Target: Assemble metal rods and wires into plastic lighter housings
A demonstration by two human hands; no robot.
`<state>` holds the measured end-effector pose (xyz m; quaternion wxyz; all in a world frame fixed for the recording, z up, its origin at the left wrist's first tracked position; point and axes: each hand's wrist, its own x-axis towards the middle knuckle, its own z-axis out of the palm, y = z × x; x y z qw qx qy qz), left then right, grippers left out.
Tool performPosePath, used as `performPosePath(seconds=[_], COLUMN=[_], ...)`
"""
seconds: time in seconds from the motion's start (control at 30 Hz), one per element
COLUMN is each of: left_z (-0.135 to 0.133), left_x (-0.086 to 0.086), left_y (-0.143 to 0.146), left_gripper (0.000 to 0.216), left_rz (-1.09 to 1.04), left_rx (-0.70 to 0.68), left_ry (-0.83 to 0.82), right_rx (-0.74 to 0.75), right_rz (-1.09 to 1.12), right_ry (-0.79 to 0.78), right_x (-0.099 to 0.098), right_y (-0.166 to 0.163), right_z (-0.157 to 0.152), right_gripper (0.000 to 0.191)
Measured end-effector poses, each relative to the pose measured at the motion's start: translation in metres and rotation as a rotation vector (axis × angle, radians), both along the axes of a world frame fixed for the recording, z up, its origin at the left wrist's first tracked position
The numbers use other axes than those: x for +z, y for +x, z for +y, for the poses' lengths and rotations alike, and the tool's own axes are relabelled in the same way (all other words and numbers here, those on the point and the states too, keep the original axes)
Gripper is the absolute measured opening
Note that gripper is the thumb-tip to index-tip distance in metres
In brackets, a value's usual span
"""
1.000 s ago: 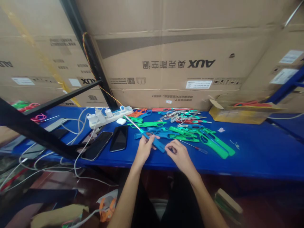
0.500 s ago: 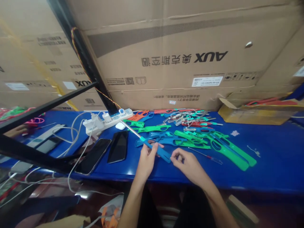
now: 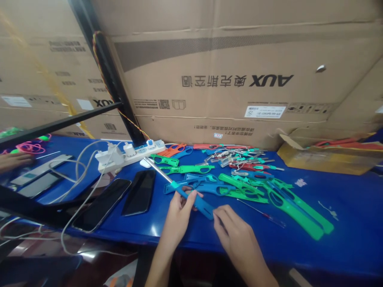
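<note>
My left hand (image 3: 179,217) is closed around a blue stick lighter (image 3: 203,206), whose metal tube points up and to the left. My right hand (image 3: 236,237) has its fingers pinched together at the lighter's lower end; whether they hold anything small is hidden. Beyond my hands lie blue handle shells (image 3: 214,188) and green handle shells (image 3: 302,217). To the right of the lighter a thin screwdriver (image 3: 263,213) rests on the blue table (image 3: 347,247). A pile of lighter inner parts (image 3: 230,157), with clear tanks and wires, sits farther back.
Two phones (image 3: 101,205) (image 3: 139,193) and a white power strip (image 3: 131,155) with cables are at left, near a black metal frame (image 3: 104,79). A carton of red parts (image 3: 329,159) stands back right. Another person's hand (image 3: 14,161) shows far left.
The view has shifted slightly, with the table appearing lower and closer. My left hand still grips the lighter, and my right hand stays at its end, its fingers now more pressed together.
</note>
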<state>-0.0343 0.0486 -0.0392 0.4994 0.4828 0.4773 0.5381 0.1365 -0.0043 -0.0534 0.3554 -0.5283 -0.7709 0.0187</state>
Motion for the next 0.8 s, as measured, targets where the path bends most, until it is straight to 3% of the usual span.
performPosePath(seconds=[0.33,0.47,0.57,0.67,0.8], left_z=[0.0,0.001,0.002,0.002,-0.001], left_x=[-0.005,-0.003,-0.001,-0.002,-0.002], left_y=[0.0,0.001,0.0,-0.005,-0.013], left_gripper=[0.05,0.052,0.061,0.063,0.071], left_rz=[0.016,0.032,-0.056,-0.101,0.069], left_rx=[0.013,0.01,0.144,0.379,0.715], left_ry=[-0.058,-0.039,0.029,0.058,0.233], right_rx=[-0.113,-0.136,-0.172,-0.226,-0.272], right_rz=[-0.088,-0.091,-0.072,-0.119,-0.173], right_ry=[0.141,0.097,0.073,0.069,0.029], right_x=[-0.003,-0.001,0.001,0.0,-0.004], right_y=[-0.003,-0.003,0.002,0.018,0.05], right_z=[0.002,0.002,-0.004,-0.016,-0.03], right_gripper=[0.038,0.051,0.056,0.056,0.051])
